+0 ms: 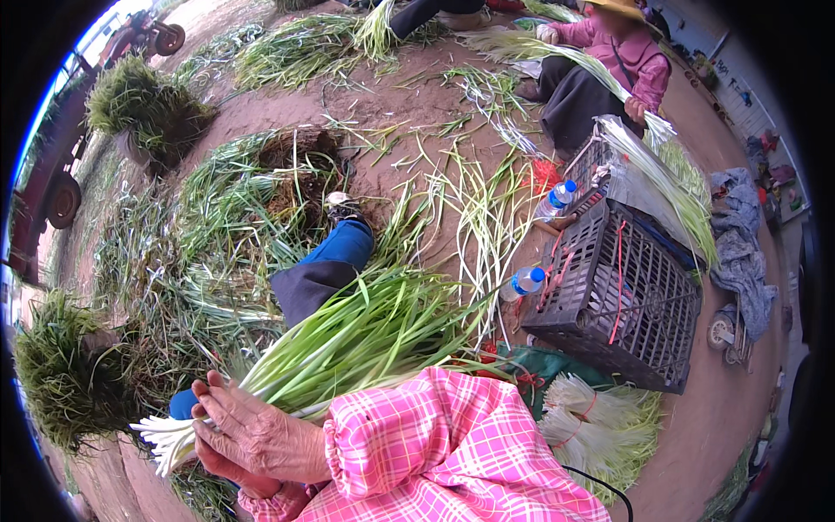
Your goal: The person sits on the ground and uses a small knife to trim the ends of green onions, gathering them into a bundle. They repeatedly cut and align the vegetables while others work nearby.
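A thick bundle of long green allium stalks [365, 326] lies slantwise across my lap, its leaves fanning to the upper right. The white stem ends [163, 434] stick out at the lower left. My right hand [258, 430] lies over the stalks near those ends, fingers nearly straight and close together. Below it, my left hand [225, 462] is mostly covered and cups the bundle from the other side. One blue-covered leg [339, 248] of mine stretches out beyond the leaves.
A black plastic crate [626, 307] stands at right, beside two water bottles [524, 283] [556, 198]. Tied pale bundles [593, 424] lie below it. Loose stalks [483, 222] and a rooted heap [261, 189] cover the ground ahead. A seated co-worker [607, 72] holds stalks.
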Tool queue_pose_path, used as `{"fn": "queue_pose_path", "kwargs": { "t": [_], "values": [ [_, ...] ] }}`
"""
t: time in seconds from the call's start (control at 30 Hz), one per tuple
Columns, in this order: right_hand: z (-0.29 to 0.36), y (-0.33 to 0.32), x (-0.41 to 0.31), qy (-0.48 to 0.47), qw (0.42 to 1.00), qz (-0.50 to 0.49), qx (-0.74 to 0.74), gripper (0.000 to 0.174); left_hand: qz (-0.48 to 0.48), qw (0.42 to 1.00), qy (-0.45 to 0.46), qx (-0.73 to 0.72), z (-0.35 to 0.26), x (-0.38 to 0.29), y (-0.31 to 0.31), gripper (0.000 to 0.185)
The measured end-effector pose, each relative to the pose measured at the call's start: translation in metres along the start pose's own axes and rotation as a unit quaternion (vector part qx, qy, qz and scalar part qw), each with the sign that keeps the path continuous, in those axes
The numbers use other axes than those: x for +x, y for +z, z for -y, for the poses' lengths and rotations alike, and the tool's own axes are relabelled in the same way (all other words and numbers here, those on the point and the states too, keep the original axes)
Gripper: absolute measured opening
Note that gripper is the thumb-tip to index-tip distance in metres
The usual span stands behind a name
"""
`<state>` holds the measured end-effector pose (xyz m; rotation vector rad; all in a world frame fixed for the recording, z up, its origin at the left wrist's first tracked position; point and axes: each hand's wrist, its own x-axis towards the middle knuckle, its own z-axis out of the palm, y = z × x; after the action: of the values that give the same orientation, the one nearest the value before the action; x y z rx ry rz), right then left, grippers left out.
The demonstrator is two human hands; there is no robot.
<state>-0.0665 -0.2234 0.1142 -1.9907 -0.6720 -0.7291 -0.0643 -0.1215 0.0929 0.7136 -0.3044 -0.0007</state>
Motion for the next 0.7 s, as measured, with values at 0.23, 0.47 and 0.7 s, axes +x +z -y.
{"fn": "queue_pose_path", "kwargs": {
  "t": [0.23,0.47,0.7],
  "values": [
    [-0.004,-0.140,0.013,-0.032,0.997,0.075,0.013,0.032,-0.141,0.987,0.060,-0.041,-0.037,0.012,-0.024,0.022],
    [0.027,-0.235,0.041,-0.081,0.996,0.025,-0.018,0.015,-0.115,0.990,0.062,-0.053,-0.050,-0.004,-0.019,0.018],
    [-0.037,-0.212,0.034,-0.176,0.952,0.007,0.250,0.016,-0.027,0.992,0.053,-0.116,-0.044,0.013,0.047,0.013]
  ]
}}
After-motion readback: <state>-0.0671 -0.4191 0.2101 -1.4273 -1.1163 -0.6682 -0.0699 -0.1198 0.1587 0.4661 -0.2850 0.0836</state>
